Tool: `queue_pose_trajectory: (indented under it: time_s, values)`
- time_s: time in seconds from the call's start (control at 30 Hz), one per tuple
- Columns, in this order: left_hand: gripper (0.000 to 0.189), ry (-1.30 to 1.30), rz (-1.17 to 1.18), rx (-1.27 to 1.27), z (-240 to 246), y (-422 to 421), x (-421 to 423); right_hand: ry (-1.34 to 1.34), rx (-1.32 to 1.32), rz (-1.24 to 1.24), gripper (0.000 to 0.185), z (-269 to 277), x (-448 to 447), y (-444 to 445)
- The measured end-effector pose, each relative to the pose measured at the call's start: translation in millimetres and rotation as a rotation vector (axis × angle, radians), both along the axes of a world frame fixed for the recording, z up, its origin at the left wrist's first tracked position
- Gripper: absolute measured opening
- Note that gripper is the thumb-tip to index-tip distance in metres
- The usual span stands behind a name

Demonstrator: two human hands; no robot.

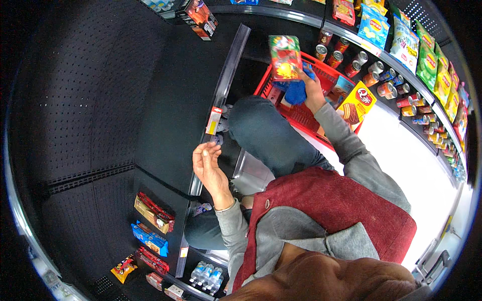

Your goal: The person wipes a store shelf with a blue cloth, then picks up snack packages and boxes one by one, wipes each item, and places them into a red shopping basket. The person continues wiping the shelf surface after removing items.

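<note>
My right hand (314,90) grips a green, red and yellow snack package (285,60) by its lower right corner, above a red plastic shopping basket (327,69). A dark blue cloth-like thing (295,93) is right beside the fingers; whether the hand holds it too is unclear. Inside the basket, packages are partly hidden by my hand and sleeve. At its right side stands a yellow box (357,103) with a picture of cake. My left hand (211,171), loosely bent and with nothing visible in it, is raised by the shelf's front edge (224,84), below a price tag (213,120).
Black shelving (165,101) fills the left, with biscuit packs (150,237) lower down. A dark carton (197,19) stands at the top. Drink cans (371,77) and chip bags (427,62) line the right shelves. Water bottles (206,276) stand low. My bent knee (263,129) is near the basket.
</note>
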State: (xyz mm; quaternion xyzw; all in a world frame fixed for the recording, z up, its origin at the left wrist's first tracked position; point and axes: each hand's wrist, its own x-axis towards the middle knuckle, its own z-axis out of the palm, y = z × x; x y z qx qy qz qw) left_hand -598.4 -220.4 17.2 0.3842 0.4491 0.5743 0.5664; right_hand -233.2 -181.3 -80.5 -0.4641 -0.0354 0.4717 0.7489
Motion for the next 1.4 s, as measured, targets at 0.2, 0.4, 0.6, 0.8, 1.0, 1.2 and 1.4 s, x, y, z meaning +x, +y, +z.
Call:
queue_pose_trajectory:
  time_s: [0.2, 0.4, 0.6, 0.8, 1.0, 1.2, 1.4]
  values:
    - [0.020, -0.028, -0.018, -0.068, -14.8, 0.4, -2.9, 0.031, -0.285, -0.101, 0.037, -106.6, -7.2, -21.7]
    - [0.019, 0.001, -0.026, -0.082, -13.7, 1.5, 4.4, -0.402, -0.361, 0.074, 0.039, -192.6, -38.0, -15.0]
    - [0.016, 0.018, -0.027, -0.100, -15.8, -0.3, 4.1, -0.551, -0.392, 0.216, 0.039, -211.6, -31.7, -30.7]
    - [0.017, 0.018, -0.027, -0.100, -18.6, 3.8, 4.6, -0.561, -0.332, 0.024, 0.031, -147.7, -24.2, -43.8]
    - [0.016, 0.150, -0.071, -0.032, -0.1, 36.4, 22.0, -0.302, 0.171, -0.033, 0.032, 13.7, -53.0, -14.3]
    - [0.027, 0.347, -0.095, 0.188, 28.7, 119.8, 58.3, -0.811, 0.417, 0.241, 0.040, 133.8, -104.1, -5.3]
    - [0.054, 0.481, -0.099, 0.342, 33.7, 229.2, 102.6, -1.161, 0.653, 0.589, 0.039, 131.9, -139.3, 12.3]
